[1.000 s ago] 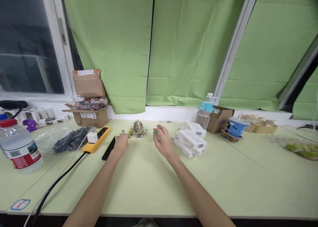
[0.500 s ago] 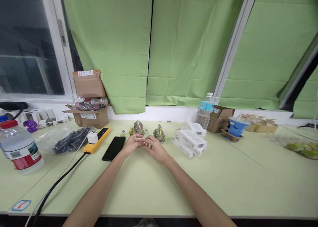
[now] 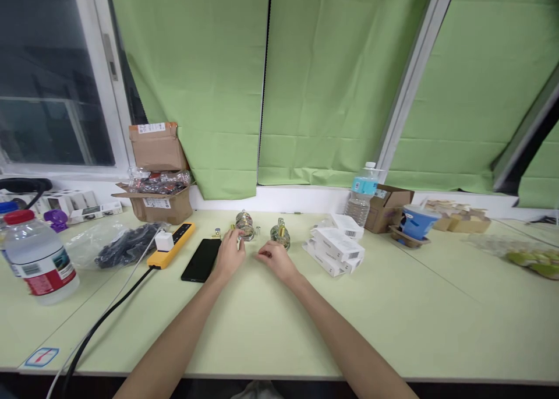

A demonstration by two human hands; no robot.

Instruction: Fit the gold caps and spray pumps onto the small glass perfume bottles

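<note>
My left hand [image 3: 230, 254] reaches forward on the pale green table [image 3: 271, 329], its fingertips at the base of a small round glass bottle [image 3: 245, 226]. Whether it grips the bottle I cannot tell. My right hand [image 3: 274, 259] rests on the table with curled fingers, just in front of a second small glass bottle [image 3: 280, 234] with a gold top, not touching it. A few tiny gold and silver caps [image 3: 217, 233] lie left of the first bottle.
A black phone [image 3: 201, 260] and a yellow power strip [image 3: 170, 245] lie left of my left hand. White boxes [image 3: 334, 249], a water bottle [image 3: 360, 202] and a blue cup [image 3: 415, 222] stand right. Left are a cardboard box [image 3: 158, 199], a bagged cable [image 3: 124, 245] and a red-capped bottle [image 3: 38, 263].
A second ago my right hand held the gold-topped bottle; it now stands on the table. Both hands met in the middle, then parted, the left reaching toward the round bottle.
</note>
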